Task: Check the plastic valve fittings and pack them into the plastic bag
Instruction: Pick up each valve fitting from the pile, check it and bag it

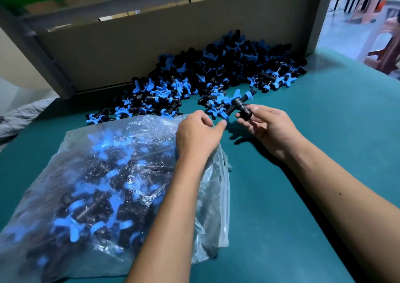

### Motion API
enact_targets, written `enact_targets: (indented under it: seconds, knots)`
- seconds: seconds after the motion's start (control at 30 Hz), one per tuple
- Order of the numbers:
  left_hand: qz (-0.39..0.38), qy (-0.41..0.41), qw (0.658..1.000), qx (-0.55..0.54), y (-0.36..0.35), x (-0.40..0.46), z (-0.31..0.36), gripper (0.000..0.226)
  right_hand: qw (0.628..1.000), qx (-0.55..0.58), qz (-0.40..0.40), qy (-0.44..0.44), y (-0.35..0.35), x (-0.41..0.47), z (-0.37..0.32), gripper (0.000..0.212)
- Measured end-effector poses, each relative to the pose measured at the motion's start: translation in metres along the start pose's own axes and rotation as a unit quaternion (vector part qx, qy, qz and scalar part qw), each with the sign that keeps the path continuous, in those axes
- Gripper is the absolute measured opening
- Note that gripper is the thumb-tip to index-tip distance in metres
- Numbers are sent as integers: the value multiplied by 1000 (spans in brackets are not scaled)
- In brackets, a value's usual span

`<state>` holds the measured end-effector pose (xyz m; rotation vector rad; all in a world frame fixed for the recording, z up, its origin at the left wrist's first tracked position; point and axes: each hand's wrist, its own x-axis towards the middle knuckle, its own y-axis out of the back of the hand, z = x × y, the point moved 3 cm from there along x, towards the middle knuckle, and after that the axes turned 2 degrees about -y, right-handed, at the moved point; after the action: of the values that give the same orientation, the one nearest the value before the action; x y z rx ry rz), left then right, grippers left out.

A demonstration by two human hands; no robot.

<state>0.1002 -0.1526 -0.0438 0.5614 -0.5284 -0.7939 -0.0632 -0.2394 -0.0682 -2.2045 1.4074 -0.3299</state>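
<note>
My right hand (268,127) grips a black tee-shaped valve fitting (239,105) with blue wing collars, holding it by one black end just above the table. My left hand (198,132) hovers beside it over the open edge of a clear plastic bag (104,185); its fingers are curled and its thumb tip touches a blue wing of the fitting. The bag lies flat at the front left, filled with several black and blue fittings. A large heap of loose fittings (216,72) lies farther back on the table.
The table (303,174) has a teal surface. A grey cardboard panel (151,44) in a metal frame stands upright behind the heap. Plastic stools (381,36) stand on the floor beyond the table's right edge. Grey cloth (19,118) lies at the far left.
</note>
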Motion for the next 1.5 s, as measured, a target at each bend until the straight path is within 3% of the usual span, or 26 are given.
enact_targets:
  seconds: [0.03,0.1,0.2,0.3,0.4,0.5,0.6,0.77,0.9,1.03,1.13,1.2,1.3,1.4,1.47,1.5]
  knots:
    - [-20,1,996,86,3,-1,0,36,999,47,-2,-27,1,-1,-1,14]
    - [-68,16,986,154,3,-1,-1,35,991,116,4,-60,2,-2,-2,13]
    - [-90,22,983,158,3,-2,-2,26,984,160,14,-75,2,-2,-1,12]
    - [-79,11,987,141,6,-2,-1,15,990,129,1,-66,4,0,-1,12]
    - [-64,38,995,68,14,3,-4,18,998,46,-47,-22,2,0,-2,23]
    - [-53,74,985,-143,28,6,-1,14,992,-85,-94,21,-3,-4,-3,29]
    - [-25,47,956,-288,48,10,10,15,958,-236,-151,58,-19,-12,-2,25]
    - [15,-21,936,-352,68,7,36,17,875,-406,-244,95,-55,-30,-6,24]
    - [-2,-42,920,-390,75,3,52,11,848,-421,-290,139,-86,-52,3,26]
    - [9,-27,918,-397,78,0,55,9,888,-337,-283,132,-118,-69,29,35]
    - [11,-32,915,-403,78,-1,56,15,850,-312,-369,208,-140,-87,51,45]
    - [17,-37,913,-407,78,0,55,16,870,-265,-376,175,-142,-90,52,48]
    - [32,-34,908,-417,74,3,51,14,895,-294,-285,177,-133,-75,43,15]
    - [66,-8,918,-390,58,4,43,15,923,-309,-96,208,-108,-49,32,34]
    - [90,1,941,-328,40,2,36,19,883,-382,20,271,-88,-36,24,28]
    - [92,5,957,-275,31,1,30,18,845,-439,73,297,-77,-31,20,20]
